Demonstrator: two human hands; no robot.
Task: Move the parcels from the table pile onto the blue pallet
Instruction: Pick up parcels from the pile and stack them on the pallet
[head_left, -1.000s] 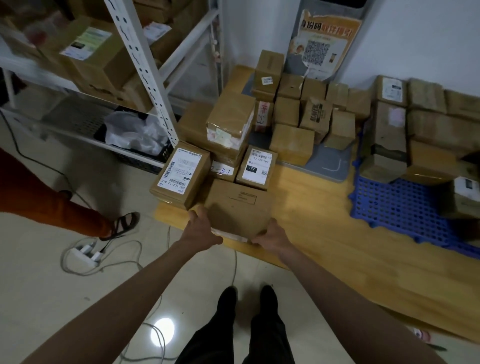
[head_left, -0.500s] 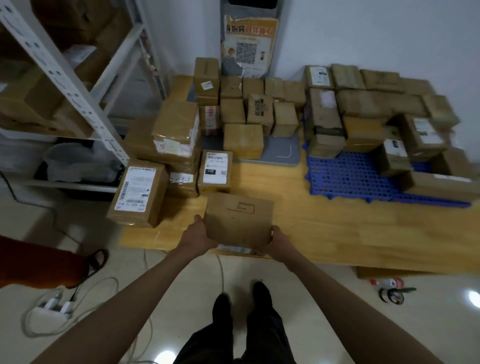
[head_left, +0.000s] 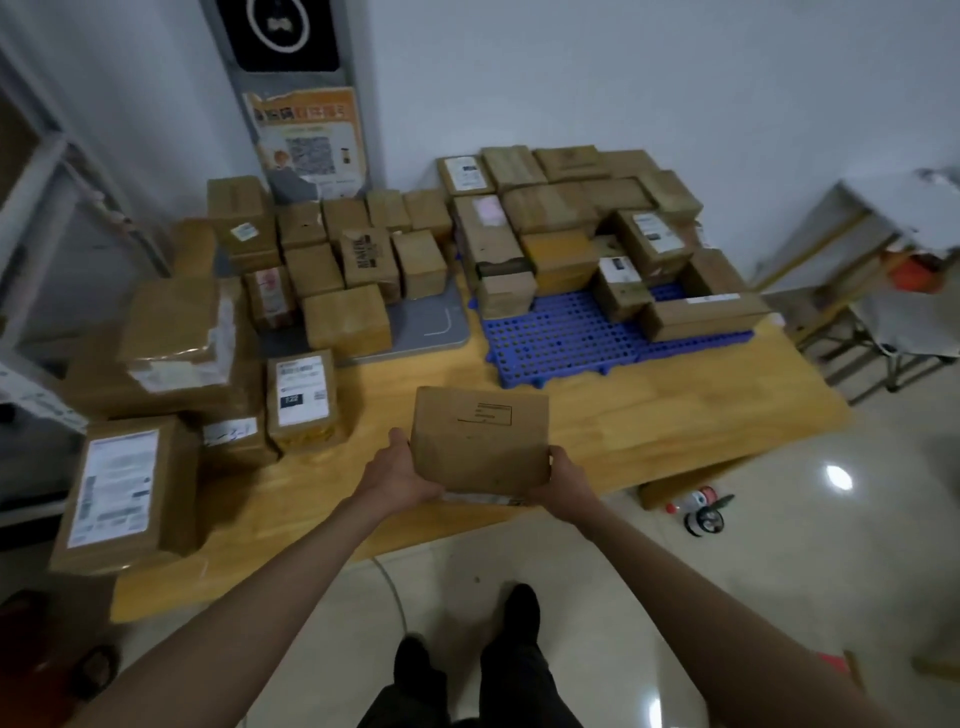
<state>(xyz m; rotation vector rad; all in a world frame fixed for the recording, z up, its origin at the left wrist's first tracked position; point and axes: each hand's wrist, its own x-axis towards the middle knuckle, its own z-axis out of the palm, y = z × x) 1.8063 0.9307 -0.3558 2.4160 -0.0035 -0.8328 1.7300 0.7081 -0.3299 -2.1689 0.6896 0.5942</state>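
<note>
the parcel (head_left: 480, 439), a plain brown carton with a small printed box on its top face, sits between the two hands, raised a little above the near edge of the wooden worktop (head_left: 649, 426). the left hand (head_left: 400, 475) grips its left side, thumb up along the near left corner and fingers curled underneath. the right hand (head_left: 563, 480) grips the right near corner the same way, thumb on the side wall and fingers out of sight below. both forearms reach straight forward from the bottom of the view.

beyond the hands and to their right lies the blue pallet (head_left: 561, 343), flat on the worktop; its near left part is bare grid, and its far and right parts are loaded with stacked brown cartons (head_left: 566, 208), several with white labels. a long flat carton (head_left: 701, 314) lies across the pallet's right front.

to the left of the hands is the table pile (head_left: 322, 270): many brown boxes, some on a grey mat (head_left: 431, 327). nearest the left hand stands a box with a white shipping label (head_left: 304, 397), and further left, at the worktop's corner, a larger labelled box (head_left: 122, 493).

below the hands, the person's dark trousers and shoes (head_left: 519, 605) stand on a glossy tiled floor (head_left: 779, 545). right of the right hand, on the floor beside the worktop, lie a tape roll (head_left: 709, 519) and a small bottle, too blurred to tell further.
</note>
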